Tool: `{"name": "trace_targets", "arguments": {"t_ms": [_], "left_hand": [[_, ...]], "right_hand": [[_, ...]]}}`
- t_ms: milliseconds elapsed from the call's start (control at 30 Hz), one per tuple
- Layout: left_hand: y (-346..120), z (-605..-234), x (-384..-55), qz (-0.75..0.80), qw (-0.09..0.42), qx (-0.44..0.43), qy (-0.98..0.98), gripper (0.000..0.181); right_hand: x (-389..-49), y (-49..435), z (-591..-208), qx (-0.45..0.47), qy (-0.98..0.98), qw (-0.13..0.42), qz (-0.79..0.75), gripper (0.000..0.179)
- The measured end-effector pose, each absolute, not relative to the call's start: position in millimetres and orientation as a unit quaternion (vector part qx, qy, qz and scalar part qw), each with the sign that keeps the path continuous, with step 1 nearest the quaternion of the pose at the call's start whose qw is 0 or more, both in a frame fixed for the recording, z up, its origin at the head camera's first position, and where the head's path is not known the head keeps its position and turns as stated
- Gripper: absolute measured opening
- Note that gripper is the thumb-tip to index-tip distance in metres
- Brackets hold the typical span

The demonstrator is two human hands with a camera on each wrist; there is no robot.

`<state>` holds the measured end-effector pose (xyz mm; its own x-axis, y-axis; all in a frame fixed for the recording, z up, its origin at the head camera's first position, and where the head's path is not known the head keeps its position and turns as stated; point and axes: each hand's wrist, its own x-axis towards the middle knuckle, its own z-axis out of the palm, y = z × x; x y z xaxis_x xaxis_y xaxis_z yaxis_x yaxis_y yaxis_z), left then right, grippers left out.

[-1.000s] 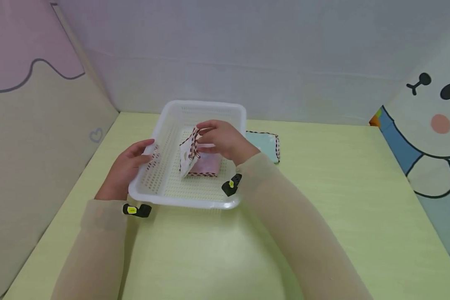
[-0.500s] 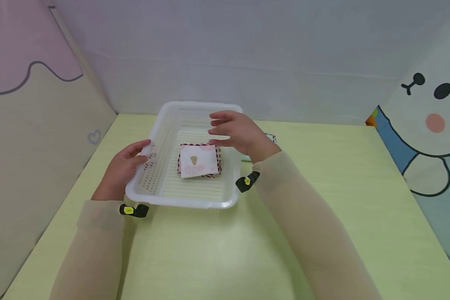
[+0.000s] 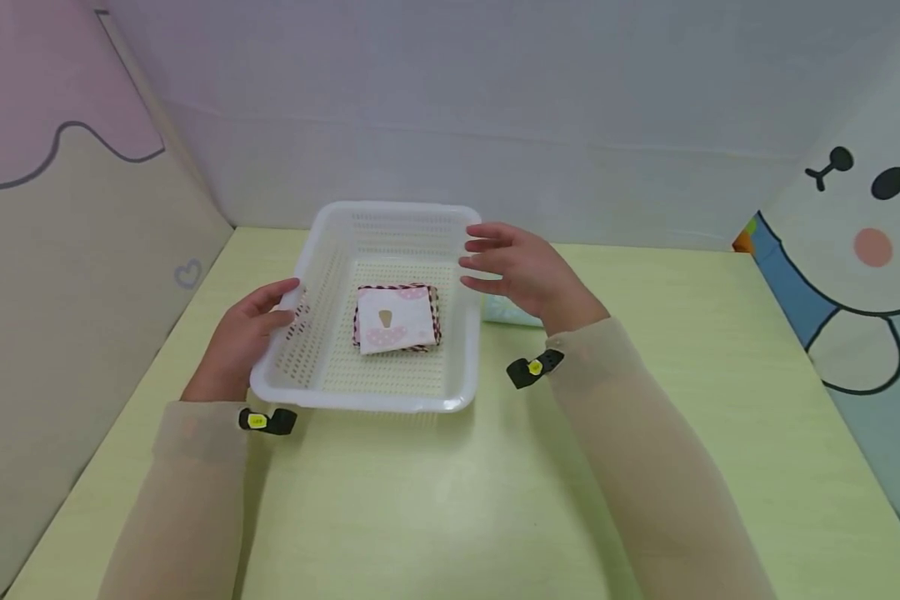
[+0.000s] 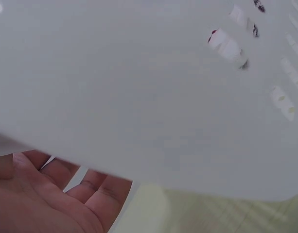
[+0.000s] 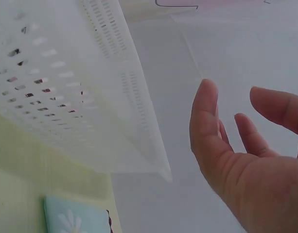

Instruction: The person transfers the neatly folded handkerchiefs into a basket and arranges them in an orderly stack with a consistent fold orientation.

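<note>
In the head view, my left hand (image 3: 242, 340) grips the left rim of a white perforated plastic basket (image 3: 367, 400), thumb and fingers at its edge. Two small flat pieces are stacked inside. On top lies a white-and-pink one (image 3: 396, 321) with a tan cup shape; red-and-white twisted edging shows from beneath it. My right hand (image 3: 525, 271) hovers beside the right rim, holding nothing, fingers spread and slightly bent. The right wrist view shows a gap between that hand (image 5: 246, 165) and the basket wall (image 5: 114, 111).
On the yellow-green table (image 3: 682, 358), right of the basket, lies a light blue flat piece (image 5: 73, 216) with a white flower, partly behind my right hand in the head view. A pale wall (image 3: 607, 108) stands at the back, with printed panels on both sides.
My right hand let go of the white-and-pink piece, which now lies flat on the other. It then moved right, out of the basket. The left hand kept its grip.
</note>
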<state>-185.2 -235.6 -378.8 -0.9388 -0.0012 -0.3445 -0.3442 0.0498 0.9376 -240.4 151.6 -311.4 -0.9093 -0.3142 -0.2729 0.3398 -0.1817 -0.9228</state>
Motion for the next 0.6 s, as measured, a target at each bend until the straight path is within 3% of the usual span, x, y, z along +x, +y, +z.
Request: {"name": "trace_targets", "arguments": {"t_ms": [600], "left_hand": [[-233, -375, -183, 0.665, 0.13, -0.127, 0.724, 0.047]], "right_hand": [[-229, 195, -318, 0.041, 0.591, 0.191, -0.783, 0.051]]}}
